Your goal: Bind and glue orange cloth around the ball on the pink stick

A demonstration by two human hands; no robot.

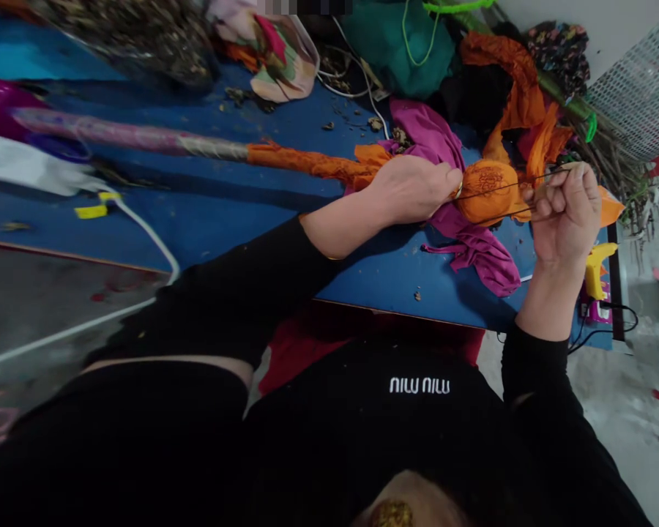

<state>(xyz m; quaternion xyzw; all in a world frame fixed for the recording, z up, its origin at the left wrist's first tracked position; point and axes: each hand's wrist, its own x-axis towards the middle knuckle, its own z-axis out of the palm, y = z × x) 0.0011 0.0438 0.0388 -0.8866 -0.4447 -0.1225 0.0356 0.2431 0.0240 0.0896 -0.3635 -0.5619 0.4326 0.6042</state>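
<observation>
My left hand (pixel 417 189) is closed around a stick (pixel 302 159) wrapped in orange cloth, just beside a round orange cloth bundle (pixel 486 192) with dark printed marks. Its fingertips are partly hidden. A thin black cord (pixel 497 190) runs in two strands from near my left hand across the bundle. At the other end my right hand (pixel 565 208) pinches the cord, with the strands pulled straight. Crumpled magenta cloth (pixel 483 260) lies under and around the bundle. The stick's far part (pixel 126 132) is covered in purplish and grey wrapping.
A blue table (pixel 241 241) carries loose dry scraps. At the back are a bag of dry plant matter (pixel 132 36), a teal cloth bundle (pixel 400 44) and orange strips (pixel 521 88). A yellow glue gun (pixel 598 267) stands at the right edge; a white cable (pixel 148 230) crosses the left.
</observation>
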